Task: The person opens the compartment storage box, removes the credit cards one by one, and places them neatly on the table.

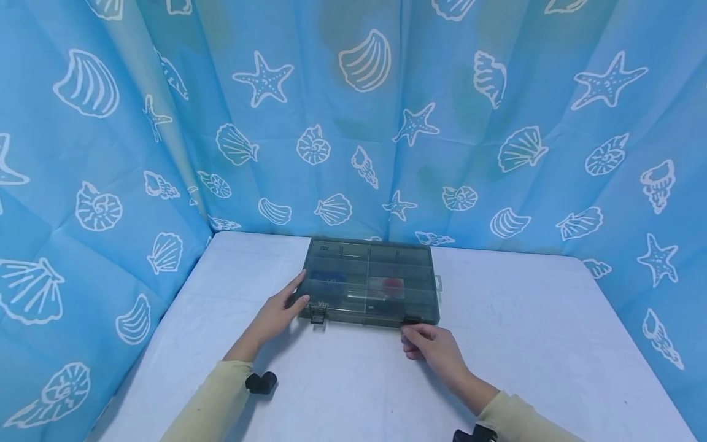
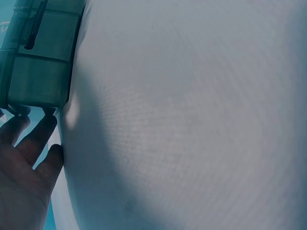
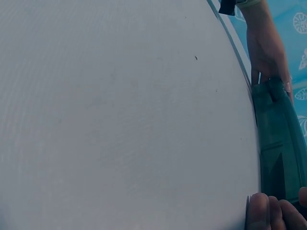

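A dark, see-through plastic compartment box (image 1: pixel 337 261) lies on the table with its lid down. My left hand (image 1: pixel 278 313) rests at its front left corner, thumb over the lid's edge. In the left wrist view, fairly straight fingers (image 2: pixel 36 136) touch the box's end wall. Near that hand, the left latch (image 1: pixel 318 314) hangs out from the front. With curled fingers and thumb, my right hand (image 1: pixel 433 348) pinches the front at the right latch (image 1: pixel 411 319), which its fingertips partly cover. Through the lid show a blue item (image 1: pixel 327 276) and a red one (image 1: pixel 393 283).
A white cloth covers the table (image 1: pixel 525 319). Blue curtains (image 1: pixel 309 123) with white shell prints stand behind it and along its sides. A clear tab (image 1: pixel 439 283) sticks out from the box's right side. Each wrist wears a small black device (image 1: pixel 261 383).
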A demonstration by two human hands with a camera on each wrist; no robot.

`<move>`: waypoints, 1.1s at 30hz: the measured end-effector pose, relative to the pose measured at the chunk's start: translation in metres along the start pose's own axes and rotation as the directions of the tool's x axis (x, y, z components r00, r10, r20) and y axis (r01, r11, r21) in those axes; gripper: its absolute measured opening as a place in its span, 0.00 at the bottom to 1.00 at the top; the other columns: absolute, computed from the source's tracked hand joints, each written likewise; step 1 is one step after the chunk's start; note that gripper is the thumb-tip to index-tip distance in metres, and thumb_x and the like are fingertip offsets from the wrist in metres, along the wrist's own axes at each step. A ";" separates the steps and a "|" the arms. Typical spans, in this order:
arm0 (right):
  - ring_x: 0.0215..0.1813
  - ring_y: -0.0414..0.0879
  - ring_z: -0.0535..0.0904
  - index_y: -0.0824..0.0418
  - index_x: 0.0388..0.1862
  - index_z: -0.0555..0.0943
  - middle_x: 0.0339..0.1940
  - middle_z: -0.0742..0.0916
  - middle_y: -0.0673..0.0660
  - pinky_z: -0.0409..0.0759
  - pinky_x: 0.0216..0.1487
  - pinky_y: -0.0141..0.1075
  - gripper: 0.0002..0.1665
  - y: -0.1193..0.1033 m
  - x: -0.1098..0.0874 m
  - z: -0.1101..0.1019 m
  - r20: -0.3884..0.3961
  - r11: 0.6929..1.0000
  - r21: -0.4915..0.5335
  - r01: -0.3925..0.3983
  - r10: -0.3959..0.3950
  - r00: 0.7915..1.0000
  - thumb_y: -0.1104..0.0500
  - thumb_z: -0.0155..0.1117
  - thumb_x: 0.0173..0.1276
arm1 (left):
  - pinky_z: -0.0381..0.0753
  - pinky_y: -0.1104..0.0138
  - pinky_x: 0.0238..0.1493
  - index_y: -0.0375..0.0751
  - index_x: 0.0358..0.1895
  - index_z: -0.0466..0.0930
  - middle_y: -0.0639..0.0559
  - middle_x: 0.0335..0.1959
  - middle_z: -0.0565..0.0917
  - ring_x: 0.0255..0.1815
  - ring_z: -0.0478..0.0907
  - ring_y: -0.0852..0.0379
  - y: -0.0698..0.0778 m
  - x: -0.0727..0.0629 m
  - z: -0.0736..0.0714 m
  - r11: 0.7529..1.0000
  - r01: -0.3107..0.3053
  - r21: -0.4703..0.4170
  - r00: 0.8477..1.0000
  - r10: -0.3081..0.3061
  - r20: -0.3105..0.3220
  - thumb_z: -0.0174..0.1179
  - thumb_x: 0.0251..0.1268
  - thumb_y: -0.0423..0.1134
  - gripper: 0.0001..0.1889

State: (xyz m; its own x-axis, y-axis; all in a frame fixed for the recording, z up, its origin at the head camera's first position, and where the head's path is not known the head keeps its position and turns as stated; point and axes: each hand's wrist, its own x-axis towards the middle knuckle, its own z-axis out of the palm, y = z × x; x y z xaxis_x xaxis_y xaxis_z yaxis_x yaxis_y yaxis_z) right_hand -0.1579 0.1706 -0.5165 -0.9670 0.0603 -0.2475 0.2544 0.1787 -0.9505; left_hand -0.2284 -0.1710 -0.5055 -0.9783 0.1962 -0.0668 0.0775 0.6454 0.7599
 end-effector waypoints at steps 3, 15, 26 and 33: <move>0.38 0.47 0.88 0.71 0.47 0.86 0.38 0.90 0.59 0.90 0.40 0.35 0.17 0.000 0.000 -0.004 -0.007 1.000 -0.002 0.001 -0.001 1.000 0.56 0.67 0.73 | 0.57 0.41 0.78 0.62 0.83 0.49 0.46 0.82 0.55 0.79 0.57 0.37 0.000 0.000 0.000 1.000 0.006 -0.001 1.000 -0.006 0.002 0.52 0.80 0.55 0.35; 0.34 0.44 0.89 0.74 0.47 0.85 0.35 0.91 0.59 0.90 0.40 0.34 0.37 -0.004 0.005 -0.011 -0.026 0.982 0.136 -0.128 0.132 0.991 0.38 0.66 0.70 | 0.57 0.40 0.77 0.59 0.83 0.49 0.44 0.82 0.56 0.79 0.56 0.36 -0.003 0.000 0.000 1.000 -0.027 -0.006 1.000 0.027 -0.003 0.52 0.80 0.54 0.35; 0.34 0.43 0.88 0.74 0.46 0.85 0.34 0.91 0.58 0.89 0.39 0.32 0.32 -0.006 0.004 -0.011 -0.017 0.980 0.142 -0.138 0.142 0.990 0.43 0.65 0.73 | 0.58 0.41 0.77 0.61 0.83 0.48 0.46 0.82 0.55 0.79 0.57 0.37 -0.002 0.000 0.000 1.000 -0.009 -0.026 1.000 0.009 0.016 0.52 0.80 0.55 0.35; 0.36 0.42 0.88 0.74 0.48 0.85 0.35 0.91 0.59 0.89 0.40 0.32 0.25 -0.005 0.003 -0.011 -0.013 0.986 0.119 -0.118 0.120 0.993 0.50 0.64 0.74 | 0.57 0.40 0.78 0.61 0.83 0.48 0.46 0.82 0.55 0.79 0.56 0.37 -0.002 0.001 0.000 1.000 -0.001 -0.018 1.000 0.001 0.013 0.52 0.80 0.55 0.35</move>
State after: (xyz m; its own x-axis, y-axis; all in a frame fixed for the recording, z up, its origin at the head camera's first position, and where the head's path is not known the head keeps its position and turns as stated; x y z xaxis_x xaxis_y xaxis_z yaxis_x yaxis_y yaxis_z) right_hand -0.1616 0.1809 -0.5098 -0.9292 0.0944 -0.3572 0.3629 0.0521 -0.9304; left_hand -0.2295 -0.1720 -0.5069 -0.9756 0.2067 -0.0741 0.0753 0.6321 0.7712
